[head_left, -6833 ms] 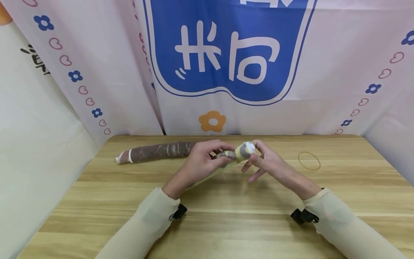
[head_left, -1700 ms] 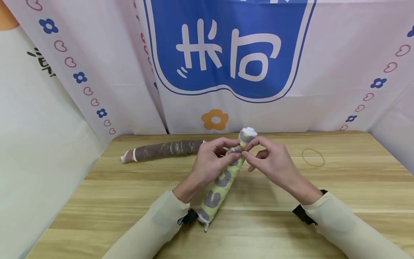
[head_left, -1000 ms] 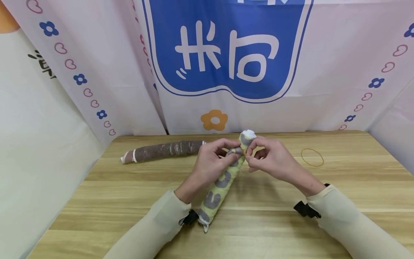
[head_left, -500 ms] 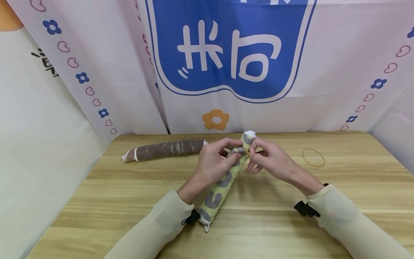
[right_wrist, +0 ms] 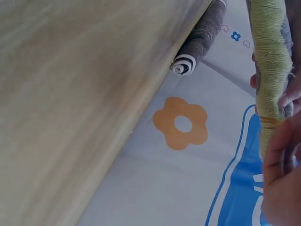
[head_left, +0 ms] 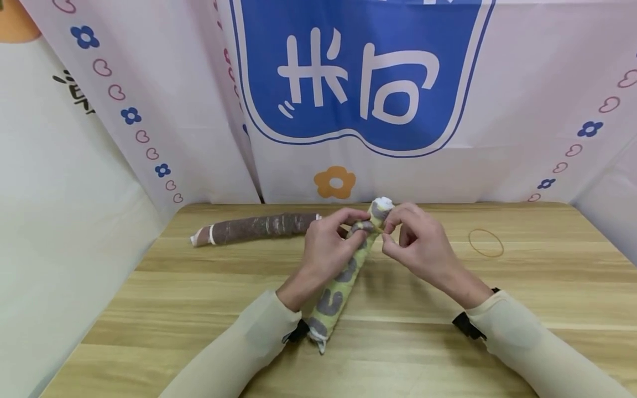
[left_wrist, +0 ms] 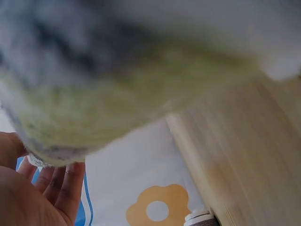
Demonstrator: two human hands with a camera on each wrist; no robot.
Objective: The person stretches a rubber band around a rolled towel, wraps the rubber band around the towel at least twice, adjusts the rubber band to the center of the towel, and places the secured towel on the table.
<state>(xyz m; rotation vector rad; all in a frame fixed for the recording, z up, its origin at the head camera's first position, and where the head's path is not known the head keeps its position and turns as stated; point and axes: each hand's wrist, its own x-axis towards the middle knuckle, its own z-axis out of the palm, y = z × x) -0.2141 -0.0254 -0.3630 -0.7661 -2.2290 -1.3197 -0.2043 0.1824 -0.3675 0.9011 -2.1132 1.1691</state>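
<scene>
My left hand [head_left: 325, 246] grips a rolled yellow-and-grey towel [head_left: 330, 301] near its upper end. The roll slants from its pointed lower tip near my left cuff up to a white end at the back. Around its upper part runs a thin orange-yellow rubber band [right_wrist: 270, 121], where the towel is squeezed narrower. Thumb and forefinger of my right hand [head_left: 420, 237] pinch this band at the roll's right side. In the left wrist view the blurred towel covers most of the upper half.
A brown rolled towel [head_left: 259, 228] with white edging lies at the back left, its right end behind my left hand. On the right of the wooden table [head_left: 398, 354] lies a loose rubber band [head_left: 470, 239]. A printed cloth [head_left: 433, 177] hangs behind the table.
Since the oldest frame the roll has swung so its length shows, and my right hand has gone from spread fingers at the white end to pinching the band. Lately only its fingers shift slightly.
</scene>
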